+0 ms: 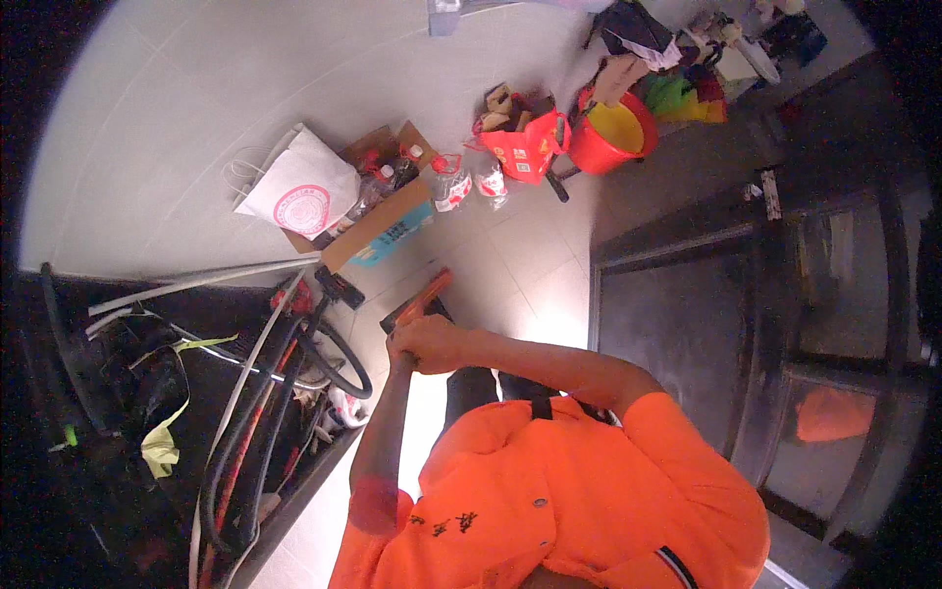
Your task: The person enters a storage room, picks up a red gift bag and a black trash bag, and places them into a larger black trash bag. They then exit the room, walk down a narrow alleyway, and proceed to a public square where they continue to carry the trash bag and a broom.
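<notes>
My right hand (pixel 439 344) is closed, with its arm reaching across from the right. My left hand (pixel 403 348) is closed too and pressed against it, partly overlapped. The fingers look wrapped round something, but the hands hide it. Just beyond them an orange bar-shaped thing (pixel 429 293) with a dark part (pixel 394 320) slants over the floor. Whether it joins what I grip cannot be made out. Nearest ahead, a cardboard box (pixel 378 236) holds plastic bottles and a white paper bag (pixel 312 187).
Clear plastic jugs (pixel 451 184) stand beside a filled red bag (pixel 525 149) and a red bucket (pixel 606 147) along the wall. At left, hoses and pipes (pixel 265 422) lie tangled on a dark surface. A dark framed cabinet (pixel 677 344) stands at right. Light tiled floor (pixel 510 250) lies between.
</notes>
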### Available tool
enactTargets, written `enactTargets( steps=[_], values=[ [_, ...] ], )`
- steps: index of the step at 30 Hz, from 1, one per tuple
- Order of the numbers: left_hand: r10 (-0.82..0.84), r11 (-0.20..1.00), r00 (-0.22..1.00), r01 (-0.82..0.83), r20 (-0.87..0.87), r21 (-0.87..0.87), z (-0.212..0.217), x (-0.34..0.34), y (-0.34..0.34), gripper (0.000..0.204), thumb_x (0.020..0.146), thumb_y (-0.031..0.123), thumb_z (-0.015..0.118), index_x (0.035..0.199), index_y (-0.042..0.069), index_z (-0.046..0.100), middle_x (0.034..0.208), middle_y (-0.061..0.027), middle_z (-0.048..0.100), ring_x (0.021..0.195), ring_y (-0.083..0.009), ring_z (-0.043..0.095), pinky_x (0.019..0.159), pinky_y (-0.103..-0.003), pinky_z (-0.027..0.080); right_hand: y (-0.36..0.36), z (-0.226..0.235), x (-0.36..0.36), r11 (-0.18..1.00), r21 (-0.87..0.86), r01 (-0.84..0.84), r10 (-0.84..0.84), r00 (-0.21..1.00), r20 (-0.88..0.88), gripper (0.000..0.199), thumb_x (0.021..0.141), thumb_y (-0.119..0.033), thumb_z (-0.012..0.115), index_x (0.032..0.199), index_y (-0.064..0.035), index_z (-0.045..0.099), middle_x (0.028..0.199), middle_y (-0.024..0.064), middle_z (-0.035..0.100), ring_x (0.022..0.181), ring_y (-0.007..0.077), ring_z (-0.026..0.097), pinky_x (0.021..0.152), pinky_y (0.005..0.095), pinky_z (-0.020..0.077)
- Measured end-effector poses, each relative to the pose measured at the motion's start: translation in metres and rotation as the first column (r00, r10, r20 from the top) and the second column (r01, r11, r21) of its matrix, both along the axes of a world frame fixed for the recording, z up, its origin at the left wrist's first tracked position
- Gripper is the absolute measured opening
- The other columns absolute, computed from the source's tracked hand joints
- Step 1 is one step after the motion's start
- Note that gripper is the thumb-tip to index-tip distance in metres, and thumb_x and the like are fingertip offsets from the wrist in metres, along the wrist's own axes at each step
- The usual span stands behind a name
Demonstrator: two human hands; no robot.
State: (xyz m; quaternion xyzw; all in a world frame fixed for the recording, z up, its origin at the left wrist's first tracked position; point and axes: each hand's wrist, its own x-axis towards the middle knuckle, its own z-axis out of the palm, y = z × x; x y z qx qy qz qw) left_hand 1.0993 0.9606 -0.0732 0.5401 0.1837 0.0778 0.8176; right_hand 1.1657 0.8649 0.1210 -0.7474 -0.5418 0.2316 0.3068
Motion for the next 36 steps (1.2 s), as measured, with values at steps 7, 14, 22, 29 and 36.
enactTargets(
  steps=[7, 14, 22, 29, 36],
  values=[
    [0.214, 0.960, 0.973, -0.225, 0.085, 0.169, -0.008, -0.027, 0.023, 0.026, 0.071, 0.010, 0.063, 0.093, 0.000, 0.053, 0.088, -0.0050, 0.056, 0.078, -0.0123, 0.052, 0.069, -0.025, 0.044, 0.023, -0.010, 0.030, 0.942, 0.138, 0.305, -0.293, 0.951, -0.100, 0.016, 0.062, -0.018, 0.062, 0.071, -0.0060, 0.056, 0.068, 0.0145, 0.056, 0.068, 0.0317, 0.054, 0.061, 0.0399, 0.0419],
    [0.443, 0.890, 0.894, -0.429, -0.072, 0.154, -0.028, -0.066, 0.023, 0.020, 0.079, 0.012, 0.055, 0.094, -0.001, 0.053, 0.080, -0.0063, 0.056, 0.076, -0.0131, 0.055, 0.068, -0.024, 0.043, 0.063, -0.004, 0.062, 0.798, 0.246, 0.550, -0.423, 0.802, -0.421, 0.019, 0.064, -0.019, 0.063, 0.060, -0.0038, 0.053, 0.055, 0.0115, 0.053, 0.051, 0.0261, 0.052, 0.050, 0.0369, 0.0400],
    [0.478, 0.872, 0.853, -0.432, -0.208, 0.231, -0.059, -0.106, 0.032, 0.017, 0.079, 0.014, 0.056, 0.087, -0.001, 0.056, 0.083, -0.0062, 0.057, 0.076, -0.0116, 0.052, 0.072, -0.024, 0.041, 0.099, -0.006, 0.084, 0.889, 0.172, 0.424, -0.359, 0.879, -0.314, 0.013, 0.065, -0.015, 0.060, 0.061, -0.0039, 0.056, 0.054, 0.0057, 0.055, 0.049, 0.0114, 0.053, 0.046, 0.0278, 0.0397],
    [0.641, 0.764, 0.667, -0.605, -0.380, 0.225, -0.086, -0.144, 0.016, 0.022, 0.080, 0.019, 0.054, 0.091, 0.000, 0.054, 0.089, -0.0064, 0.054, 0.084, -0.0125, 0.048, 0.077, -0.026, 0.037, 0.123, -0.027, 0.103, 0.940, -0.025, 0.340, -0.340, 0.940, 0.011, 0.014, 0.060, -0.018, 0.061, 0.059, -0.0051, 0.057, 0.049, 0.0055, 0.053, 0.044, 0.0156, 0.054, 0.043, 0.0305, 0.0400],
    [0.705, 0.595, 0.371, -0.773, -0.604, 0.220, -0.097, -0.169, -0.009, 0.032, 0.074, 0.029, 0.060, 0.096, 0.007, 0.052, 0.084, -0.0003, 0.048, 0.080, -0.0105, 0.044, 0.073, -0.030, 0.037, 0.137, -0.093, 0.172, 0.954, -0.187, 0.235, -0.282, 0.913, -0.294, 0.015, 0.063, -0.019, 0.061, 0.063, -0.0041, 0.057, 0.047, 0.0039, 0.052, 0.040, 0.0131, 0.054, 0.038, 0.0255, 0.0431]
  ],
)
